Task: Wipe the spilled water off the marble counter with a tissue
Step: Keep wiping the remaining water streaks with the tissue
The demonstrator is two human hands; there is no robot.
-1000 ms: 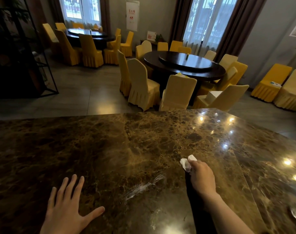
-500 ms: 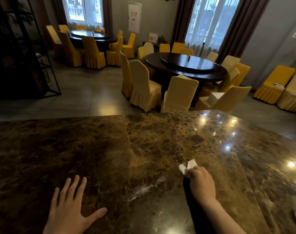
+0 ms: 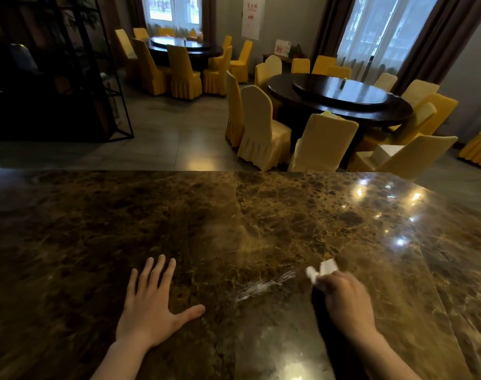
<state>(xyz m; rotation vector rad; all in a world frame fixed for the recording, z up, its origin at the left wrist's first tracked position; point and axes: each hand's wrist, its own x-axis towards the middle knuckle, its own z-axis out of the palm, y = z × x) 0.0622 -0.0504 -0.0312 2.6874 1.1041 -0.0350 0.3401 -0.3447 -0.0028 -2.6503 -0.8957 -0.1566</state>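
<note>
A glossy brown marble counter (image 3: 124, 229) fills the lower half of the head view. A thin streak of spilled water (image 3: 261, 287) glints on it between my hands. My right hand (image 3: 346, 300) is closed around a small crumpled white tissue (image 3: 323, 270), which pokes out past my fingers just right of the streak's far end. Whether the tissue touches the marble I cannot tell. My left hand (image 3: 151, 305) lies flat on the counter with fingers spread, left of the water and holding nothing.
Beyond the counter's far edge is a dining room: a dark round table (image 3: 341, 100) ringed by yellow-covered chairs (image 3: 261, 124), a second table (image 3: 181, 46) at the back, and a black metal shelf (image 3: 69, 78) on the left.
The view has swung left and down, so both hands sit further right and higher in frame. My right hand with the tissue has drawn closer to the water streak.
</note>
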